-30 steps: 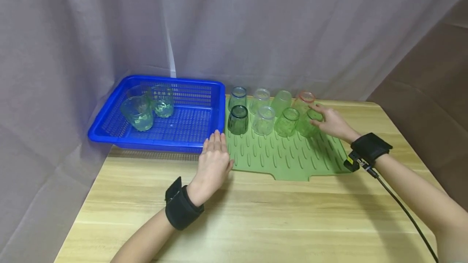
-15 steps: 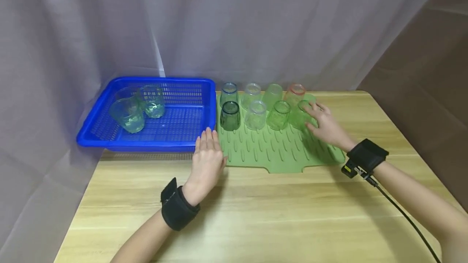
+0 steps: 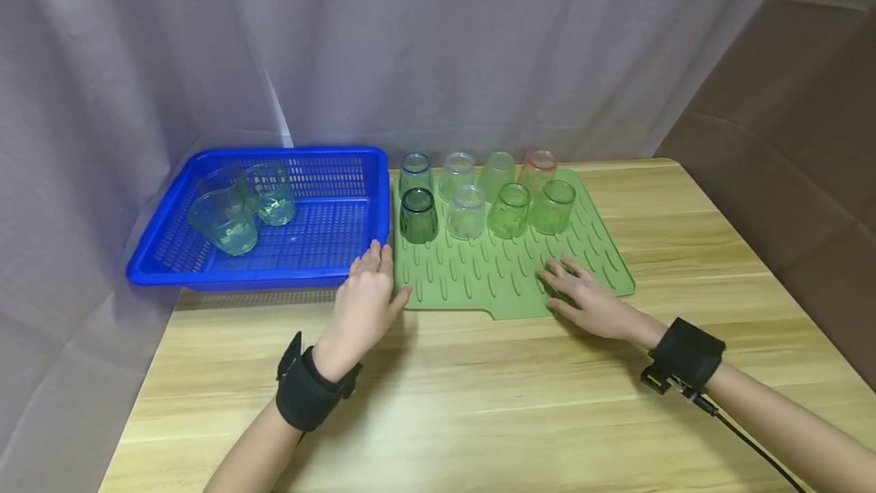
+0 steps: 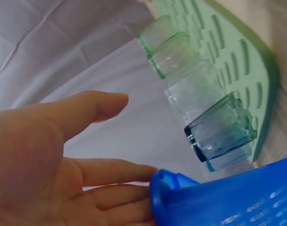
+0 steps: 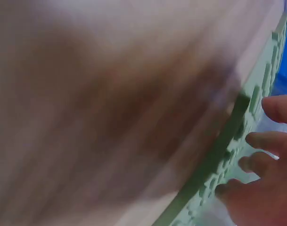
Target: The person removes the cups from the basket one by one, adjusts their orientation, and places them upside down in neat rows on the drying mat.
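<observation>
My left hand [image 3: 364, 299] has its fingers extended against the near right corner of the blue basket [image 3: 256, 278]; the left wrist view shows fingertips at the rim and the thumb held apart. Over the front part of the green drying mat [image 3: 445, 268], my right hand [image 3: 585, 303] holds nothing, its fingers loosely bent. Behind it, several glasses stand upside down in two rows, among them a green glass [image 3: 553, 208] at the front right, a red-rimmed glass [image 3: 539, 168] behind it and a dark glass [image 3: 419, 215] at the front left.
Inside the basket, several clear greenish glasses, including a tilted glass [image 3: 226, 223], lie at the left. The wooden table [image 3: 465, 402] extends in front of mat and basket. A grey curtain [image 3: 445, 44] hangs behind, and a cable [image 3: 753, 443] trails from the right wristband.
My right hand has come off the front right green glass and drawn back to the mat's front. The left thumb has spread outward. The whole view has shifted slightly.
</observation>
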Demonstrator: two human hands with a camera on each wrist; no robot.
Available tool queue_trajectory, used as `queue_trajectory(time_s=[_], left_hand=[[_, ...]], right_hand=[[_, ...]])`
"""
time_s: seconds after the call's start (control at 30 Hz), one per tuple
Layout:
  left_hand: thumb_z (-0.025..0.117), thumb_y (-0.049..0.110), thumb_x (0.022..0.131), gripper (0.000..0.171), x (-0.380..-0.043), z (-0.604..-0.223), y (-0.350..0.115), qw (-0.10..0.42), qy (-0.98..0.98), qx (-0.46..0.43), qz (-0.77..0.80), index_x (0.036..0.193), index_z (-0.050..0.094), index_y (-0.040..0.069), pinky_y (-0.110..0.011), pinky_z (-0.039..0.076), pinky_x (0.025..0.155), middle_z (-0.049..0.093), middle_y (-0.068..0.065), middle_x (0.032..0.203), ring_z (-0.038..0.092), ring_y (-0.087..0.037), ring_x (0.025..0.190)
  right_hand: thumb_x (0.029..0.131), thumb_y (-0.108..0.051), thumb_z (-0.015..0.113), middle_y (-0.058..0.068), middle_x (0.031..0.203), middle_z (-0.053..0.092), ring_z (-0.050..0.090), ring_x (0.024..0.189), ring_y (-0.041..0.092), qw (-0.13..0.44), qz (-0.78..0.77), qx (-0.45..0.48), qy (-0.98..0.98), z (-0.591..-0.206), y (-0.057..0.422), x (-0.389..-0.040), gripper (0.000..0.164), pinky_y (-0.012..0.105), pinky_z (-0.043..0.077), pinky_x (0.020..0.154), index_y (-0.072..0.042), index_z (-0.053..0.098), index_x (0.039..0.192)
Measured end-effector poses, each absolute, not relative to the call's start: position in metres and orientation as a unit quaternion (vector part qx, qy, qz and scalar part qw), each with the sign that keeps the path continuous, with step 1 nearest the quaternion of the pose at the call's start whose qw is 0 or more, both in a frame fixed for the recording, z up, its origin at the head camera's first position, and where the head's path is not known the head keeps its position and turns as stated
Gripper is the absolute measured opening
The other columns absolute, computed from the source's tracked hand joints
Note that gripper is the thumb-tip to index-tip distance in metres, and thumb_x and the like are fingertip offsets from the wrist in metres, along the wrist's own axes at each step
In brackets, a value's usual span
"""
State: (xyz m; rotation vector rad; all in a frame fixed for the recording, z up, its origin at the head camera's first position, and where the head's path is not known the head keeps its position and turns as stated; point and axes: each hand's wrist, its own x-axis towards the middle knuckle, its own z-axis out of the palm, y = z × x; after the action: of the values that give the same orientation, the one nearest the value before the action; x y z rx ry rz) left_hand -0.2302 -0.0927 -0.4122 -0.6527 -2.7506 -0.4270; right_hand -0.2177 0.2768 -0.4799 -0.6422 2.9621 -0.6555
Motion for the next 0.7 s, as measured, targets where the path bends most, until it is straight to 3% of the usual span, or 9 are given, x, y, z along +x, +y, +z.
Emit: queue_trajectory(time_s=[0.17,0.27,0.33,0.4,0.47,0.53,0.6,0.7], left_hand=[[0.068,0.027,0.090,0.060,-0.234,-0.399,-0.104,0.096,-0.941,-0.225,-0.233,0.133,0.050,-0.011,-0.053,0.050,0.096,0.049,-0.032,0.137,0.055,-0.046,0.121],[0.066,0.026,0.091,0.055,-0.238,-0.389,-0.116,0.100,-0.937,-0.216,-0.257,0.131,0.053,-0.008,-0.050,0.054,0.091,0.055,-0.029,0.133,0.061,-0.043,0.113],[0.064,0.027,0.092,0.052,-0.242,-0.382,-0.127,0.103,-0.939,-0.201,-0.258,0.130,0.055,-0.007,-0.048,0.058,0.082,0.059,-0.027,0.129,0.069,-0.039,0.096],[0.063,0.028,0.093,0.051,-0.248,-0.373,-0.140,0.098,-0.945,-0.184,-0.252,0.130,0.055,-0.007,-0.044,0.059,0.066,0.061,-0.026,0.126,0.068,-0.032,0.070],[0.061,0.030,0.094,0.052,-0.255,-0.364,-0.156,0.090,-0.953,-0.164,-0.236,0.130,0.055,-0.007,-0.046,0.058,0.062,0.062,-0.027,0.124,0.066,-0.031,0.063],[0.058,0.033,0.095,0.054,-0.263,-0.354,-0.172,0.072,-0.965,-0.136,-0.212,0.131,0.054,-0.007,-0.051,0.057,0.062,0.061,-0.030,0.123,0.066,-0.038,0.067],[0.056,0.035,0.096,0.059,-0.272,-0.343,-0.189,0.042,-0.979,-0.096,-0.175,0.134,0.049,-0.009,-0.060,0.054,0.075,0.058,-0.035,0.124,0.064,-0.049,0.092],[0.055,0.037,0.096,0.069,-0.291,-0.331,-0.213,-0.015,-0.992,-0.030,-0.119,0.141,0.035,-0.012,-0.069,0.044,0.091,0.038,-0.046,0.134,0.040,-0.063,0.121]], right_hand=[[0.102,-0.024,0.049,0.036,0.152,0.021,0.008,0.142,0.056,0.054,-0.208,-0.199,0.956,-0.484,0.272,-0.204,0.057,0.072,0.016,0.110,0.004,0.030,0.148],[0.102,-0.029,0.047,0.037,0.153,0.017,0.005,0.142,0.056,0.067,-0.198,-0.191,0.959,-0.485,0.269,-0.202,0.062,0.072,0.016,0.110,0.002,0.025,0.151],[0.103,-0.032,0.046,0.037,0.154,0.015,0.003,0.142,0.056,0.075,-0.191,-0.191,0.960,-0.486,0.267,-0.202,0.065,0.072,0.014,0.110,0.002,0.021,0.152],[0.102,-0.034,0.045,0.037,0.154,0.012,0.001,0.142,0.056,0.081,-0.187,-0.191,0.960,-0.487,0.266,-0.201,0.067,0.072,0.012,0.111,0.002,0.019,0.152],[0.102,-0.035,0.046,0.037,0.154,0.010,0.000,0.142,0.056,0.081,-0.183,-0.191,0.961,-0.489,0.266,-0.200,0.069,0.071,0.010,0.112,0.002,0.017,0.152],[0.102,-0.035,0.047,0.037,0.155,0.009,0.000,0.142,0.056,0.079,-0.181,-0.192,0.961,-0.490,0.266,-0.197,0.070,0.070,0.009,0.113,0.002,0.017,0.152],[0.101,-0.036,0.048,0.037,0.155,0.007,-0.001,0.142,0.056,0.081,-0.180,-0.193,0.961,-0.489,0.267,-0.195,0.072,0.070,0.008,0.113,0.003,0.016,0.152],[0.101,-0.038,0.048,0.036,0.155,0.006,-0.002,0.142,0.056,0.086,-0.184,-0.194,0.960,-0.487,0.267,-0.194,0.074,0.070,0.008,0.113,0.002,0.014,0.153]])
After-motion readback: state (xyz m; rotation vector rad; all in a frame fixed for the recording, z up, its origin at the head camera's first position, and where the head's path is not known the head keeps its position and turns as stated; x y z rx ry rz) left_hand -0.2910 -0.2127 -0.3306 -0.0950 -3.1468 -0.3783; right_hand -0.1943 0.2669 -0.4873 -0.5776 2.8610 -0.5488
